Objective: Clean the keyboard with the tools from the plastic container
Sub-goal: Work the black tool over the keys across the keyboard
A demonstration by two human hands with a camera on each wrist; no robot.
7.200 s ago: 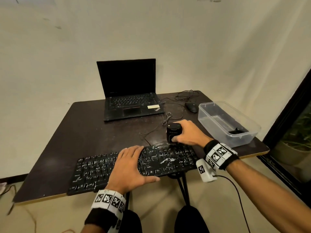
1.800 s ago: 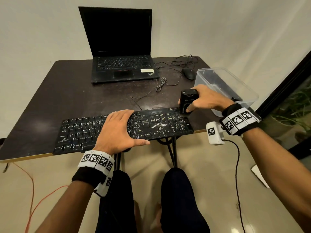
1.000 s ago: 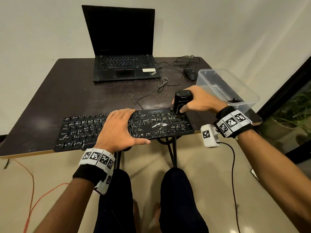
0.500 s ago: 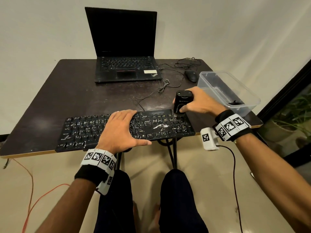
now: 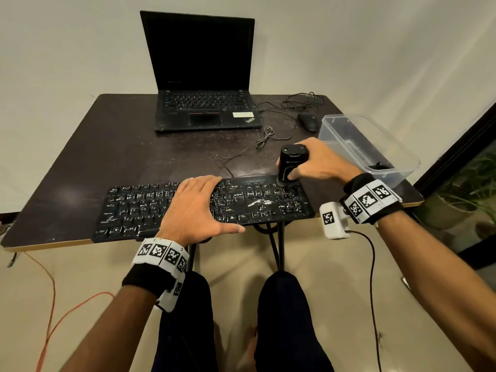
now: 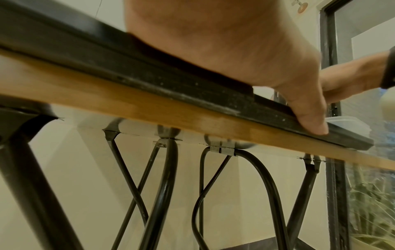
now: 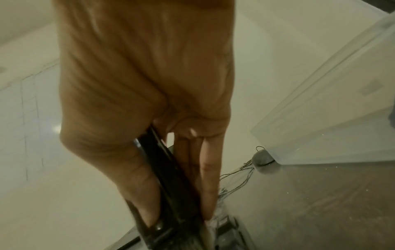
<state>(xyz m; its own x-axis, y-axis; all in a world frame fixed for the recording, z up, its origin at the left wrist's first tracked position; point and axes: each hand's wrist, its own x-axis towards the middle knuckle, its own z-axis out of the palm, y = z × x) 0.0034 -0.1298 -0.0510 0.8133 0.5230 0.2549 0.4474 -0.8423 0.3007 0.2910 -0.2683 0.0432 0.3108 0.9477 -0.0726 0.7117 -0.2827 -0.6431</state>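
A dusty black keyboard (image 5: 134,210) lies along the table's near edge, with white debris on its right half. My left hand (image 5: 193,208) lies flat on its middle, fingers straight, thumb (image 6: 310,118) over the front rim. My right hand (image 5: 314,165) grips a black cylindrical cleaning tool (image 5: 291,162), held upright with its lower end on the keyboard's far right corner. In the right wrist view the fingers (image 7: 209,177) wrap the dark tool (image 7: 171,177). The clear plastic container (image 5: 375,146) stands at the table's right, with a dark item inside.
An open black laptop (image 5: 204,108) sits at the back of the dark table (image 5: 120,157). A black mouse (image 5: 308,122) and loose cables (image 5: 268,135) lie between laptop and container. The keyboard's front rim overhangs the table's near edge. A dark window frame (image 5: 456,151) is at right.
My right hand has moved the tool from just off the keyboard's right end onto its far right corner. The left hand has stayed flat on the keys. The head view has shifted slightly.
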